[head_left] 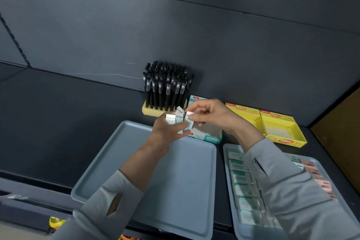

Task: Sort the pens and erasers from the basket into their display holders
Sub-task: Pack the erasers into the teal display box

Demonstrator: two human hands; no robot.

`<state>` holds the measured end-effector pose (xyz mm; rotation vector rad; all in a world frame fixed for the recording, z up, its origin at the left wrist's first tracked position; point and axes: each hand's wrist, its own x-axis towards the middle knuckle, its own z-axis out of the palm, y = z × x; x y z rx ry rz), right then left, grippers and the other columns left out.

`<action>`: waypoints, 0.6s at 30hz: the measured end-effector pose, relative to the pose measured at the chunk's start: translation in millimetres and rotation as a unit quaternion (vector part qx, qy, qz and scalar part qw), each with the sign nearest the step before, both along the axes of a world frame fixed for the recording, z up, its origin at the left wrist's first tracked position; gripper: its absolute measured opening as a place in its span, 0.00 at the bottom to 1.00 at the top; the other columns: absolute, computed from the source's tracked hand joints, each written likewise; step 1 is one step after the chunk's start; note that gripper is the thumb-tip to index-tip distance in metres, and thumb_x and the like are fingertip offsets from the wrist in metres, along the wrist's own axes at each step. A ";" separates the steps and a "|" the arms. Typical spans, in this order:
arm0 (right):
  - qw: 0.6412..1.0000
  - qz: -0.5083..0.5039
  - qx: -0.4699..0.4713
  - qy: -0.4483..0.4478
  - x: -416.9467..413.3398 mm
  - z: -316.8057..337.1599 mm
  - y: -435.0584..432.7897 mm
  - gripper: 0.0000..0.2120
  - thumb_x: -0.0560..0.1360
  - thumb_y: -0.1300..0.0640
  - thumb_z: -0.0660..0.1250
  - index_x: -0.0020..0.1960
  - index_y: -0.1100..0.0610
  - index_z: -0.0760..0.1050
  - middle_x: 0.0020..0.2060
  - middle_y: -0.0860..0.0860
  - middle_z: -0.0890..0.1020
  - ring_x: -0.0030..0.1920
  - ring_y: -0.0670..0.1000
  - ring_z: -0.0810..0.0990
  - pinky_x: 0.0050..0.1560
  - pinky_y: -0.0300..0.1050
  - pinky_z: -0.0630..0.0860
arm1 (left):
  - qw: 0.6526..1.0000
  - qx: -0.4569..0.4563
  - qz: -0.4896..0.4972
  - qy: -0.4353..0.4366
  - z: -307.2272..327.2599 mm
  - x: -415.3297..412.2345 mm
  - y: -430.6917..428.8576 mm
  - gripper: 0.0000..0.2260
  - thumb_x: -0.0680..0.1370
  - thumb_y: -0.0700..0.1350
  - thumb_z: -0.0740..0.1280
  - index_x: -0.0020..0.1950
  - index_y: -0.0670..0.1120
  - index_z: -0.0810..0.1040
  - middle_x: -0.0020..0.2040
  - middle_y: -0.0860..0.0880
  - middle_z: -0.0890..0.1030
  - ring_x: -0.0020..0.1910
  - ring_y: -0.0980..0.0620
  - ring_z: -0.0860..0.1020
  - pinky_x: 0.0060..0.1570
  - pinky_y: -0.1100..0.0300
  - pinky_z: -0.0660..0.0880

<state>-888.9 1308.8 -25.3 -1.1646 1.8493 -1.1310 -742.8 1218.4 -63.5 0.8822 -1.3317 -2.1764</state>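
My left hand [167, 130] grips a bunch of several white erasers [174, 119] with teal sleeves, held above the far edge of a grey tray. My right hand [208, 114] pinches one eraser [189, 115] from that bunch, right above a white-and-teal display box [211, 138]. Behind them, several black pens [167, 87] stand upright in a yellow holder [153, 111]. At the right, a second grey tray [228, 165] carries rows of teal erasers [242, 187] and pink erasers [316, 171], partly hidden by my right sleeve.
An empty grey tray [175, 181] lies in front of me. Two open yellow display boxes [280, 128] stand at the back right. The dark shelf surface stretches to the left, with a dark back wall behind. A brown panel borders the right edge.
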 end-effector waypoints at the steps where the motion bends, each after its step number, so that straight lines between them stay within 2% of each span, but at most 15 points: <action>1: 0.999 -0.035 -0.010 -0.010 -3.3 -1.8 0.6 0.10 0.75 0.67 0.70 0.52 0.55 0.80 0.33 0.48 0.82 0.31 0.45 0.80 0.38 0.38 0.78 | 1.000 0.003 0.008 0.004 0.8 0.2 -0.3 0.13 0.74 0.31 0.70 0.57 0.35 0.75 0.52 0.37 0.80 0.45 0.46 0.81 0.43 0.59 0.82; 4: 0.988 -0.157 0.008 -0.013 -15.1 -11.3 4.5 0.12 0.76 0.69 0.67 0.51 0.52 0.78 0.40 0.54 0.79 0.35 0.52 0.82 0.49 0.49 0.82 | 0.999 0.036 0.037 0.014 2.5 5.0 -7.4 0.14 0.76 0.34 0.70 0.60 0.36 0.74 0.51 0.41 0.80 0.44 0.49 0.81 0.47 0.59 0.82; 6: 0.986 -0.155 0.067 0.009 -15.0 -19.6 8.4 0.09 0.75 0.67 0.70 0.50 0.55 0.78 0.44 0.53 0.77 0.39 0.53 0.83 0.52 0.49 0.82 | 0.996 0.070 0.046 0.018 4.1 10.0 -13.4 0.11 0.77 0.34 0.68 0.59 0.37 0.74 0.49 0.42 0.80 0.46 0.50 0.80 0.45 0.60 0.82; 9: 0.965 -0.100 0.155 0.187 -11.2 -27.9 9.6 0.10 0.70 0.61 0.77 0.50 0.54 0.80 0.47 0.49 0.81 0.44 0.50 0.81 0.48 0.40 0.77 | 0.991 0.117 0.042 0.037 6.7 14.5 -14.9 0.09 0.76 0.30 0.62 0.56 0.34 0.74 0.50 0.40 0.80 0.49 0.46 0.81 0.45 0.56 0.82; 11: 0.941 -0.095 0.154 0.286 -8.2 -28.5 7.1 0.10 0.70 0.58 0.77 0.49 0.53 0.81 0.50 0.49 0.82 0.45 0.49 0.80 0.46 0.37 0.71 | 0.992 0.119 0.025 0.043 6.7 15.8 -12.2 0.08 0.77 0.30 0.62 0.54 0.33 0.75 0.51 0.38 0.81 0.49 0.45 0.83 0.47 0.53 0.82; 13: 0.921 -0.101 0.141 0.349 -6.2 -31.4 4.2 0.10 0.70 0.57 0.76 0.51 0.52 0.82 0.51 0.50 0.82 0.48 0.51 0.80 0.47 0.39 0.72 | 0.993 0.109 0.001 0.051 4.7 16.5 -8.9 0.08 0.78 0.31 0.64 0.56 0.33 0.76 0.51 0.38 0.82 0.48 0.45 0.84 0.48 0.53 0.82; 15: 0.905 -0.118 0.121 0.391 -5.6 -38.2 -0.2 0.09 0.71 0.56 0.75 0.51 0.53 0.83 0.51 0.51 0.82 0.50 0.53 0.79 0.50 0.41 0.73 | 0.993 0.098 -0.018 0.056 2.7 17.1 -6.2 0.09 0.78 0.34 0.67 0.57 0.33 0.77 0.50 0.39 0.83 0.48 0.46 0.84 0.46 0.56 0.82; 18: 0.906 -0.155 0.117 0.377 -5.9 -46.0 -6.0 0.06 0.71 0.54 0.75 0.47 0.53 0.82 0.49 0.52 0.82 0.47 0.51 0.77 0.45 0.39 0.70 | 0.995 0.085 -0.027 0.046 -0.5 17.7 -4.5 0.09 0.77 0.37 0.69 0.57 0.36 0.78 0.48 0.40 0.85 0.48 0.45 0.84 0.44 0.59 0.82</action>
